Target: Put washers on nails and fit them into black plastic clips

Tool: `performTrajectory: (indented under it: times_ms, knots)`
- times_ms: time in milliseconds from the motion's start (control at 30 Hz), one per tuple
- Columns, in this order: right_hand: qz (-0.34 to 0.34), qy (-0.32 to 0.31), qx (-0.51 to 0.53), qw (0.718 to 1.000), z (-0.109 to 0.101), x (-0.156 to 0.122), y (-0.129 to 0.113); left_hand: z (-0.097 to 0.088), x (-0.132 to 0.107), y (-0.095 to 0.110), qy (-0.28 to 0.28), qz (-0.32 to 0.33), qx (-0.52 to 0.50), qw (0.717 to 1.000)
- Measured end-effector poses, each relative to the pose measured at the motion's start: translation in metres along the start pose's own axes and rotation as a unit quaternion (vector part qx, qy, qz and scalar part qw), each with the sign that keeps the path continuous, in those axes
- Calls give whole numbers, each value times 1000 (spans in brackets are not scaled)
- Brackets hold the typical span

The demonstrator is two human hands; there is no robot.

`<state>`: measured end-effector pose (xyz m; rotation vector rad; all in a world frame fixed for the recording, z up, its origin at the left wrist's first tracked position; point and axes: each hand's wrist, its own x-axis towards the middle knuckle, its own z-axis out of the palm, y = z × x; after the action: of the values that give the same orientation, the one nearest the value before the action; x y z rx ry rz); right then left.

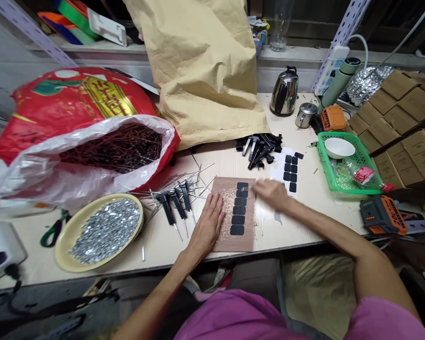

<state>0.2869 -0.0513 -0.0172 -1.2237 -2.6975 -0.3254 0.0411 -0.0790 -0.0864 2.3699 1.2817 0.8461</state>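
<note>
My left hand (208, 222) lies flat with its fingers stretched along the left side of a brown board (248, 243). Several black rounded pads (238, 219) sit in a column on that board, with pale crumbs scattered beside them. At the board's upper right, the fingers of my right hand (271, 193) are drawn together beside the top pads. They are slightly blurred, and whatever they pinch is too small to make out. Right of that hand, a white sheet (278, 177) carries more black pads (290, 175). Black plastic clips with metal rods (177, 203) lie left of my left hand.
A yellow bowl (62, 250) of small silvery pieces and a red sack (74, 94) of dark rods stand left. Black plastic parts (260, 148) lie beneath a large paper bag (212, 85). A kettle (284, 92), green basket (350, 190) and stacked boxes (403, 123) are right.
</note>
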Motion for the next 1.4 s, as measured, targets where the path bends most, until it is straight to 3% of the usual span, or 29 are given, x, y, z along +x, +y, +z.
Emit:
performTrajectory:
  times_ms: [100, 167, 267, 433, 533, 600, 633, 667, 700, 733, 767, 800, 833, 867, 900, 967, 1033, 1100, 1133, 1167, 1200, 1233, 1267, 1300, 1333, 1367, 1400]
  knots:
    - [-153, 15, 38, 987, -6, -21, -28, -1, 0, 0, 0, 5, 0, 1000]
    - [-88, 26, 30, 995, -8, -29, -32, -2, 1, 0, -8, 0, -3, 1000]
    - [70, 29, 30, 997, -8, -27, -19, -4, 1, 0, -14, 2, -8, 1000]
    - [122, 19, 97, 988, -17, -11, -6, -2, 3, -1, -17, -7, -18, 1000]
    - [167, 27, 187, 968, -43, -9, -26, 0, 5, 2, -14, -21, -34, 999]
    - [206, 1, 327, 922, -64, -14, -57, -3, 5, 7, 0, -32, -46, 998]
    - [230, -35, 424, 875, -73, -19, -76, -7, 4, 9, 15, -40, -51, 998]
    - [259, -95, 531, 801, -79, -24, -97, -13, 2, 10, 37, -51, -52, 997]
    - [289, -193, 638, 687, -80, -30, -118, -21, -1, 11, 67, -69, -47, 994]
    - [336, -275, 709, 555, -77, -35, -138, -29, -5, 11, 104, -94, -37, 990]
    - [394, -323, 745, 431, -69, -39, -156, -39, -10, 9, 139, -123, -23, 982]
    - [447, -353, 755, 325, -56, -41, -170, -49, -15, 7, 168, -155, -8, 974]
    - [492, -362, 754, 241, -41, -39, -180, -58, -21, 3, 184, -186, 7, 965]
    - [531, -348, 751, 182, -24, -35, -187, -66, -27, -2, 187, -215, 22, 958]
    - [565, -317, 748, 147, -7, -29, -190, -73, -31, -6, 176, -243, 35, 953]
    - [592, -257, 754, 122, 20, -13, -190, -81, -36, -13, 121, -298, 61, 945]
    - [591, -221, 765, 130, 32, -1, -189, -83, -35, -16, 52, -348, 80, 933]
    - [565, -227, 777, 161, 24, 1, -192, -85, -31, -13, 5, -387, 88, 918]
    - [533, -244, 786, 195, 14, 0, -196, -87, -29, -10, 0, -399, 90, 913]
    - [481, -272, 795, 249, 2, -2, -200, -91, -27, -8, 8, -404, 93, 910]
    - [409, -297, 798, 328, -10, -2, -202, -97, -27, -6, 28, -402, 98, 910]
    - [318, -307, 785, 434, -23, 0, -203, -104, -28, -6, 52, -395, 106, 911]
    - [220, -290, 745, 559, -32, 6, -200, -112, -30, -8, 78, -385, 116, 912]
    - [130, -242, 674, 686, -38, 16, -194, -121, -33, -12, 100, -376, 129, 912]
    - [52, -176, 577, 796, -40, 30, -186, -129, -37, -18, 118, -370, 143, 910]
    - [-19, -115, 469, 876, -38, 48, -176, -137, -40, -27, 130, -369, 158, 907]
    - [-76, -81, 362, 926, -31, 68, -165, -142, -44, -37, 138, -372, 174, 901]
